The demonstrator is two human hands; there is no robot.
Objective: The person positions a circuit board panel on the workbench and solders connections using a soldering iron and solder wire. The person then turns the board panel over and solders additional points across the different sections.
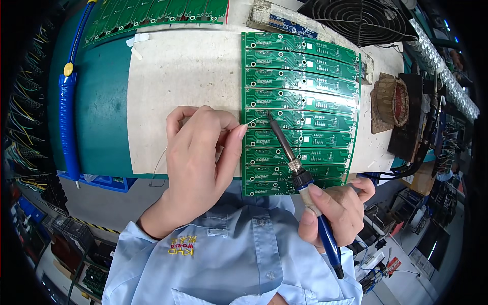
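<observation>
A panel of green circuit boards (325, 122), split into several long strips, lies in front of me. My right hand (335, 213) grips a soldering iron (284, 142) with a blue handle. Its dark tip meets a strip near the panel's left half. Between thumb and forefinger, my left hand (203, 147) pinches a thin solder wire (257, 120) at the panel's left edge. The wire's end reaches the iron's tip. Behind the left hand, the wire's loose length trails down past the wrist.
Another green board panel (157, 12) lies at the far left. A blue desoldering pump (67, 122) rests along the table's left side. A black fan (361, 20) stands at the back right, above a brown sponge holder (390, 104). White paper (188, 66) covers part of the green mat (104, 101).
</observation>
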